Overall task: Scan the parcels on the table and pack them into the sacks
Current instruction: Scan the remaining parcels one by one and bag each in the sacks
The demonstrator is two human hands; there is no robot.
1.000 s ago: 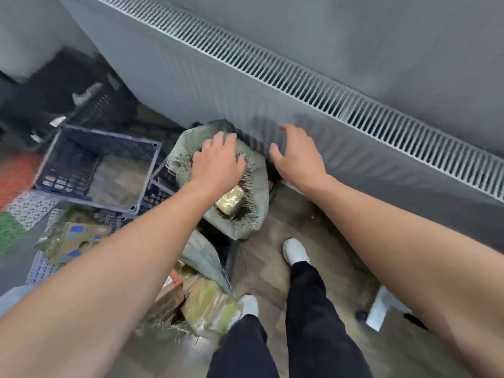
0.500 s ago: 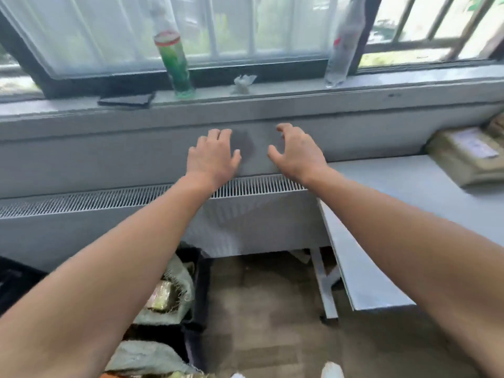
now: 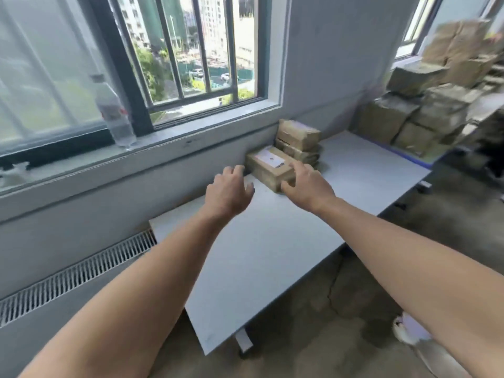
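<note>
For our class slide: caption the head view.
Left hand and right hand reach for the labelled parcel on the table.

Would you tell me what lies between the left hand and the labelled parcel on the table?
Nothing: in the head view only a bare strip of grey table separates the left hand from the labelled parcel.

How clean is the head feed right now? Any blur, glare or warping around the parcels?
Head view: the nearest labelled parcel is fairly sharp; the carton stack at far right is smeared by blur; daylight washes out the left window pane; the wide lens bends the table edges.
</note>
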